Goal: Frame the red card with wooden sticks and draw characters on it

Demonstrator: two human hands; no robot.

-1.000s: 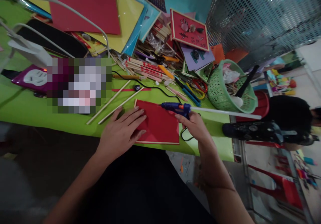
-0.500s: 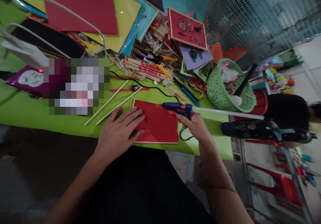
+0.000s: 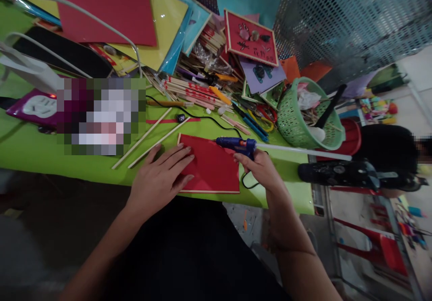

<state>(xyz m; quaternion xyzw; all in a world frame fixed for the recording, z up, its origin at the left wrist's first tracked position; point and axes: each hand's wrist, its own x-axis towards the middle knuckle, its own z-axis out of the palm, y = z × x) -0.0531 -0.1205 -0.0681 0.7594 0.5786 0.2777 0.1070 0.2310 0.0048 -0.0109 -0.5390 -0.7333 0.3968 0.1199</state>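
Observation:
A red card [image 3: 212, 166] lies on the green tabletop, with pale wooden sticks along its left and near edges. My left hand [image 3: 162, 170] rests flat on the card's left side, fingers stretched out. In my right hand [image 3: 254, 163] is a blue glue gun [image 3: 238, 145], its nozzle pointing left at the card's far edge. A long white glue stick [image 3: 303, 151] juts out of the gun's back to the right. Two loose wooden sticks [image 3: 158, 142] lie just left of the card, beyond my left fingers.
Behind the card are bundled sticks [image 3: 189, 89], scissors and pens. A framed red picture [image 3: 251, 40] leans on the pile. At right stands a green basket [image 3: 292, 121] of scraps, with a person in black [image 3: 384, 157] beyond. A purple power strip [image 3: 32, 105] sits left.
The glue gun in my right hand has slid slightly left along the card's far edge. My left hand stays in place on the card.

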